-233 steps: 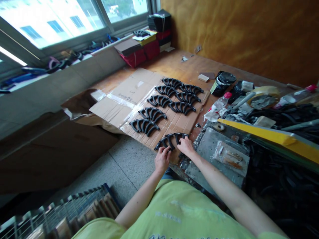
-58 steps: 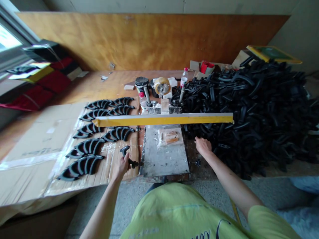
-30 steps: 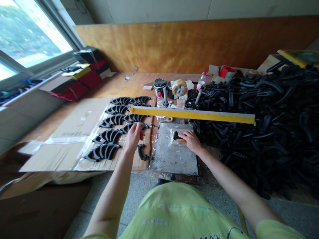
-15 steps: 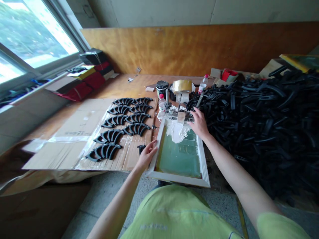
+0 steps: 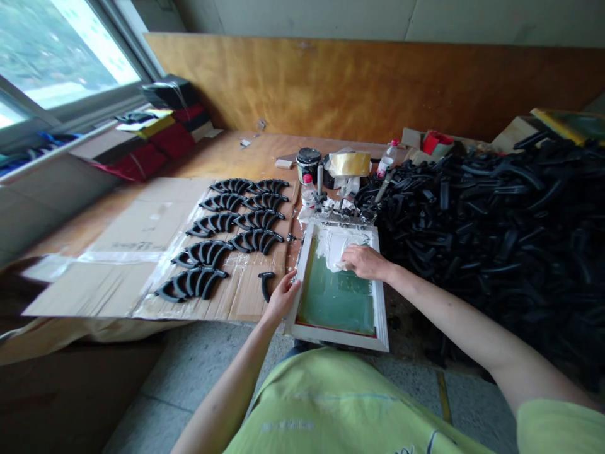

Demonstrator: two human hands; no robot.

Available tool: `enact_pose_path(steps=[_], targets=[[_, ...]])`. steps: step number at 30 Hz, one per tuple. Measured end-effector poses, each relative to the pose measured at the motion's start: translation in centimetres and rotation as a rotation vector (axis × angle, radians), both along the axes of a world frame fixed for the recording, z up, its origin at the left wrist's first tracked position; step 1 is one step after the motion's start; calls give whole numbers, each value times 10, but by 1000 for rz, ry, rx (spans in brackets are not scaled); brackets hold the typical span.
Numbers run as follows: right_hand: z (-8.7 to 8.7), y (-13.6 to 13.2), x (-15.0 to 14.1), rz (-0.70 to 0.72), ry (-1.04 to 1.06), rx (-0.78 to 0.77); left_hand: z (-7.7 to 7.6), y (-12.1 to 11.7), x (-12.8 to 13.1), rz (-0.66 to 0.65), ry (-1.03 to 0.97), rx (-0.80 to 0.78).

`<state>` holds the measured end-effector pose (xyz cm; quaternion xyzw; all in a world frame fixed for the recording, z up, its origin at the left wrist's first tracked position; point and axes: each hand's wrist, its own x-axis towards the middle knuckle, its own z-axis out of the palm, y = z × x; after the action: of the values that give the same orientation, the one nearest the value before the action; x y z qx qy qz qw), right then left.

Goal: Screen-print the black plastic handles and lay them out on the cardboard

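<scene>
A white-framed printing screen (image 5: 338,337) with green mesh (image 5: 336,301) lies flat in front of me on the bench. My left hand (image 5: 282,296) grips the frame's left edge. My right hand (image 5: 363,261) is closed and pressed down on the mesh at the edge of a white ink patch (image 5: 333,243); what it holds is hidden. A single black curved piece (image 5: 265,284) lies on the cardboard (image 5: 118,277) just left of my left hand. Rows of fanned black curved pieces (image 5: 227,230) lie farther left.
A large heap of black curved pieces (image 5: 496,214) fills the right side of the bench. Behind the screen stand a black can (image 5: 308,162), a tape roll (image 5: 350,162) and two small bottles (image 5: 308,189). Red and black boxes (image 5: 161,135) sit by the window.
The screen frame has swung down from raised to flat. My right hand moved from the frame's far end onto the mesh at the white ink. My left hand stays on the left edge.
</scene>
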<state>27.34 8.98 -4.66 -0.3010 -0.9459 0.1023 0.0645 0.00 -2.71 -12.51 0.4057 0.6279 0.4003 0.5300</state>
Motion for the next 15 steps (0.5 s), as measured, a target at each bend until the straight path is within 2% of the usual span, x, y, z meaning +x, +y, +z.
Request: enact_pose_path(steps=[2,4,6,9,12,15], targets=[[2,4,-2,-80,31,0,2,-1,1,14,5,7],[-3,3,-4,-157,79,69,2,-1,1,17,-4,10],[-11,-5,-4,-142,122,120,0,-1,0,8,-19,7],[-14,-10,-5,-89,153,60,2,-1,0,-1,-32,-12],[2,8,-12,-237,183,4,21,-1,-2,-17,-90,-42],[26,42,-16,-452,200,30,58,0,-5,-35,-146,-41]])
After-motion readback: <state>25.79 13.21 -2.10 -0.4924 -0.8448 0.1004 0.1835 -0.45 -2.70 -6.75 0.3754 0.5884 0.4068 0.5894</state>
